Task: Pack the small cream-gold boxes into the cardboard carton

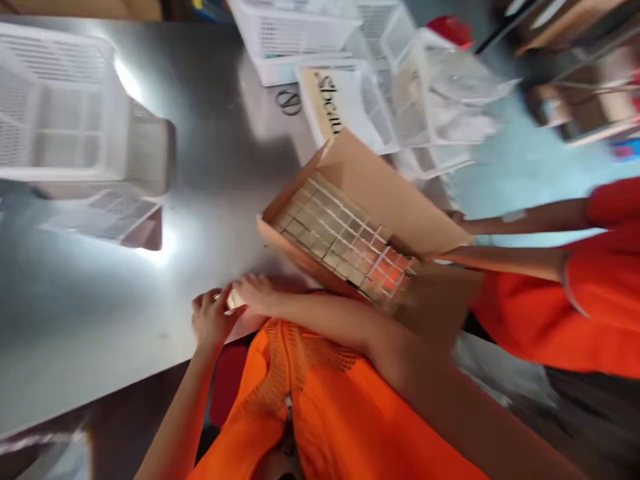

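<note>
My left hand [210,320] and my right hand [256,292] meet at the near edge of the steel table [100,313]. Their fingers are closed together around a small pale object [234,300], too blurred to name. Just right of my hands lies an open cardboard box [370,193] with a grid of dividers [340,233] inside, tilted toward me. A co-worker in a red top [575,300] reaches in from the right, with both forearms at the box's far end. My orange mesh vest [310,400] fills the lower middle.
A white plastic basket [60,107] stands upside down at the left. More white baskets [300,33] and wire-like trays [430,100] crowd the back. Scissors [289,101] lie beside a white bag with black lettering [333,100]. The whole picture is smeared by motion.
</note>
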A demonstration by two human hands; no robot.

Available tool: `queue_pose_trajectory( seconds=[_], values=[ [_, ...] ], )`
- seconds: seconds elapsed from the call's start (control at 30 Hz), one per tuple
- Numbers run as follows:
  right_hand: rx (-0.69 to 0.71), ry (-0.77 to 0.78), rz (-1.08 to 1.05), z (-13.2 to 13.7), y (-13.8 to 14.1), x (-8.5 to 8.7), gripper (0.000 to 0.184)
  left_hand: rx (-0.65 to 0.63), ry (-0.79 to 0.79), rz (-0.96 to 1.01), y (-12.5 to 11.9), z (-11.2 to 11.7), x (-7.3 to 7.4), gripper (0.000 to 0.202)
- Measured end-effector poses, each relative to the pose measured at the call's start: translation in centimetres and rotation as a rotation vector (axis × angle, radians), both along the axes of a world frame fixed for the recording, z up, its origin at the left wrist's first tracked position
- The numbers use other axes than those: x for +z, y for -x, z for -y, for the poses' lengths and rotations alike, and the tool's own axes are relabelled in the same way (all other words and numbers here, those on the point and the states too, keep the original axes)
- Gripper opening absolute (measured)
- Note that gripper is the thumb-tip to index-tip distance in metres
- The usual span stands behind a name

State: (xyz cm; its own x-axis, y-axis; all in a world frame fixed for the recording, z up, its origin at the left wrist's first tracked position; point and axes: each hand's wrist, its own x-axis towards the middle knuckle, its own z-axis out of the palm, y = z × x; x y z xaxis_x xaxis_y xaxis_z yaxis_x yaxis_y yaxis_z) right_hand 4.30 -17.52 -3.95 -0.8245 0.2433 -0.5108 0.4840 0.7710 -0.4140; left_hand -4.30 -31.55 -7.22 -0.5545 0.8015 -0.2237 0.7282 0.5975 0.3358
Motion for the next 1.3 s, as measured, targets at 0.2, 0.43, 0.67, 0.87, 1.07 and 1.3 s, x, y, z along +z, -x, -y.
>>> queue_pose_trajectory(
  seconds=[0.2, 0.43, 0.67, 0.87, 1.07, 1.3],
  values=[
    [-0.109, 0.016, -0.102, -1.5, -4.7, 5.4, 0.02, 0.021, 0.129, 0.034, -2.0, -1.3, -0.5, 0.043],
    [-0.823, 0.069, -0.651, -9.0, -19.0, 16.2, 0.052, -0.045, 0.164, 0.027, -1.4, -0.8, -0.1, 0.053],
    [-1.082, 0.047, -0.589, -12.7, -30.5, 9.1, 0.042, -0.046, 0.16, -0.022, -1.7, -1.1, 0.5, 0.052],
    [-0.62, 0.198, -0.406, -10.0, -31.4, 5.2, 0.021, -0.09, 0.151, -0.074, -1.2, -0.6, -0.2, 0.053],
    [-0.551, 0.099, -0.145, -9.0, -29.5, 5.8, 0.023, -0.123, 0.137, -0.101, -0.9, -0.4, -0.6, 0.053],
    [-0.467, 0.174, -0.022, -9.6, -26.8, 6.5, 0.038, -0.111, 0.074, -0.129, -1.3, -0.2, -0.6, 0.055]
  ],
)
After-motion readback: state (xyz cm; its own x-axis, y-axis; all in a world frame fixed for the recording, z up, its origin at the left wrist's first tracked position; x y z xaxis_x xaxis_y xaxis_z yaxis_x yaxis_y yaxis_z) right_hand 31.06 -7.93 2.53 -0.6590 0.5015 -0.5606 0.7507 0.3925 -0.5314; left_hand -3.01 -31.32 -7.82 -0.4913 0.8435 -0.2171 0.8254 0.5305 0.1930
